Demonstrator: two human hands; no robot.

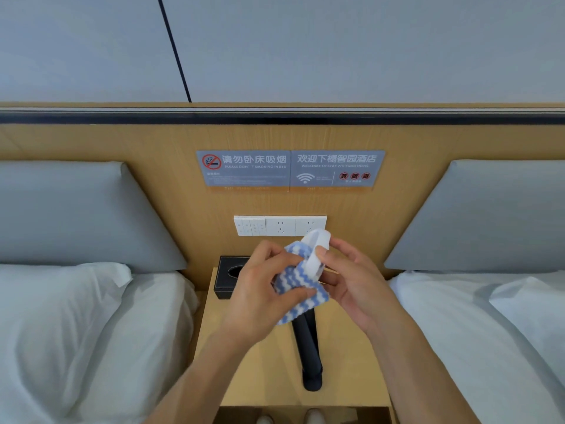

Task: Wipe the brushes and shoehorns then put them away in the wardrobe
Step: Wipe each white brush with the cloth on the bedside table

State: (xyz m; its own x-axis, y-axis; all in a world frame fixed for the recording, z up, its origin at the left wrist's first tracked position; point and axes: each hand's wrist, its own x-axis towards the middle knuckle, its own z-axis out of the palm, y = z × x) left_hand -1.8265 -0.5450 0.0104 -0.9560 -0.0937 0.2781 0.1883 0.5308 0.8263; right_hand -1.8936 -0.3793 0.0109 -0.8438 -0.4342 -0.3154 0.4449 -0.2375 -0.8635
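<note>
Over the nightstand point(244, 356) both hands meet around a white shoehorn point(316, 254) and a blue-and-white striped cloth point(301, 289). My left hand point(260, 289) grips the cloth, which is wrapped around the shoehorn's lower part. My right hand point(351, 286) holds the shoehorn, thumb pressed on its white curved face. The shoehorn's upper end sticks out above the cloth, in front of the wall sockets. Below my hands a long black item point(308, 350), a brush or shoehorn, lies on the nightstand top, pointing toward me; its far end is hidden by the cloth.
A black tissue box point(227, 278) stands at the nightstand's back left. Beds with white pillows point(76, 316) flank the nightstand on both sides. A switch and socket panel point(279, 225) and grey signs point(290, 168) sit on the wooden headboard wall.
</note>
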